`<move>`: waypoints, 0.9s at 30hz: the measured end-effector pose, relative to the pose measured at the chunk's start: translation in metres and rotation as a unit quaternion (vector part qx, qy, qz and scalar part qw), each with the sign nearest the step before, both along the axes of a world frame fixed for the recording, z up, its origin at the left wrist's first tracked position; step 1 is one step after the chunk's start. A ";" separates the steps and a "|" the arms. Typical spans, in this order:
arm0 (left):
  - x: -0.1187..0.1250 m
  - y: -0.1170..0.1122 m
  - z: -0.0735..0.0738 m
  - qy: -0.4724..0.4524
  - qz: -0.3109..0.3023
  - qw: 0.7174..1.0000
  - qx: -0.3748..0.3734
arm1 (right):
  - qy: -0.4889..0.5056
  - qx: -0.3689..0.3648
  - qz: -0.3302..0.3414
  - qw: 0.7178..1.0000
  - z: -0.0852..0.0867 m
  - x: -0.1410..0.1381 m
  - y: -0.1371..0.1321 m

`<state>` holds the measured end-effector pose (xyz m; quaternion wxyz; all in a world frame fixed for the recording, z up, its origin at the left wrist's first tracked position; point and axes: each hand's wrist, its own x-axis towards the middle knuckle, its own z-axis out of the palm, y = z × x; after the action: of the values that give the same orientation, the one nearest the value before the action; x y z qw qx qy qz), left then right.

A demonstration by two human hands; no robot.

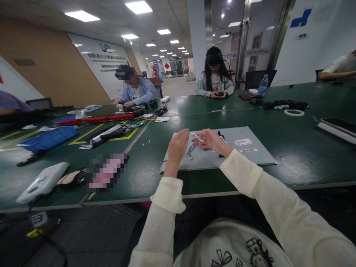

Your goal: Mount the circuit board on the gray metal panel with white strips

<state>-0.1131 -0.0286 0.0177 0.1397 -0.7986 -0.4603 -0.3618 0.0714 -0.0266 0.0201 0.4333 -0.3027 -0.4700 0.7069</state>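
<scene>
A thin white strip point(196, 137), perhaps tape, stretches between my two hands over a flat grey panel point(236, 135). My left hand point(178, 146) pinches its upper end with the fingertips. Its lower end meets the fingers of my right hand point(210, 141), which are partly curled around it. Below the hands, a grey cable with a small white connector point(190, 157) lies on the panel. Black parts point(221, 135) show behind my right hand, partly hidden by it. White labels point(243, 142) are stuck on the panel's right side.
On the green table point(155, 178) to the left are a phone point(108, 172), a white device point(43, 181) and a blue tray point(50, 138). A white ring-shaped roll point(294, 112) and a water bottle point(263, 86) stand to the right. Two people point(214, 79) sit across the table.
</scene>
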 end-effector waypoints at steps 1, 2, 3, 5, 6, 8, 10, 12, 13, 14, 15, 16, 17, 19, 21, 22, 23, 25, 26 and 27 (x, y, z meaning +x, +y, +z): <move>0.000 0.000 0.000 0.002 0.001 1.000 0.000 | 0.017 -0.023 0.013 1.000 0.001 0.001 -0.002; 0.000 0.000 0.000 0.004 0.000 1.000 0.001 | 0.024 -0.036 0.017 0.999 0.001 0.001 -0.004; 0.000 0.000 0.000 0.006 -0.001 1.000 0.003 | 0.025 -0.043 0.013 0.999 0.000 0.001 -0.005; 0.001 -0.001 0.000 0.009 -0.007 1.000 0.003 | 0.018 -0.045 -0.009 0.999 -0.003 0.000 -0.005; 0.001 -0.001 0.000 0.011 -0.012 1.000 0.001 | 0.017 -0.041 -0.018 0.999 -0.004 -0.001 -0.005; 0.002 -0.002 0.000 0.010 -0.021 1.000 -0.005 | 0.020 -0.030 -0.030 0.999 -0.008 -0.002 -0.003; 0.004 -0.002 0.001 -0.003 -0.024 1.000 -0.018 | 0.032 -0.019 -0.037 0.999 -0.010 -0.003 -0.002; 0.005 -0.001 0.001 -0.048 -0.015 0.998 -0.040 | 0.041 -0.012 -0.041 0.998 -0.012 -0.004 0.000; 0.005 0.001 0.001 -0.088 -0.008 0.995 -0.052 | 0.044 -0.011 -0.043 0.998 -0.012 -0.004 0.000; 0.006 0.003 0.001 -0.141 -0.004 0.988 -0.067 | 0.046 -0.009 -0.046 0.998 -0.012 -0.004 0.000; 0.006 0.005 0.000 -0.206 -0.002 0.975 -0.087 | 0.046 -0.006 -0.051 0.998 -0.013 -0.005 0.000; 0.006 0.007 0.000 -0.279 -0.004 0.953 -0.117 | 0.045 -0.002 -0.061 0.997 -0.013 -0.005 0.000; 0.006 0.009 -0.001 -0.352 -0.011 0.922 -0.159 | 0.041 0.004 -0.072 0.997 -0.013 -0.006 -0.001; 0.006 0.012 -0.003 -0.469 -0.049 0.837 -0.277 | 0.022 0.022 -0.094 0.995 -0.015 -0.009 -0.003; 0.005 0.012 -0.005 -0.525 -0.097 0.749 -0.392 | -0.013 0.048 -0.105 0.993 -0.018 -0.012 -0.005; 0.004 0.012 -0.005 -0.536 -0.120 0.716 -0.431 | -0.033 0.062 -0.106 0.992 -0.020 -0.014 -0.006; 0.004 0.012 -0.006 -0.541 -0.139 0.695 -0.454 | -0.052 0.076 -0.108 0.990 -0.023 -0.015 -0.006; 0.003 0.011 -0.006 -0.544 -0.164 0.680 -0.464 | -0.086 0.100 -0.119 0.984 -0.027 -0.017 -0.006; 0.003 0.010 -0.006 -0.543 -0.172 0.681 -0.460 | -0.100 0.109 -0.127 0.981 -0.029 -0.017 -0.005; 0.002 0.010 -0.006 -0.540 -0.177 0.685 -0.456 | -0.113 0.116 -0.134 0.978 -0.030 -0.017 -0.005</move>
<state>-0.1108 -0.0187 0.0117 -0.5809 -0.4963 -0.4145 -0.4943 0.0540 -0.0313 -0.0103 0.5006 -0.3887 -0.5501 0.5438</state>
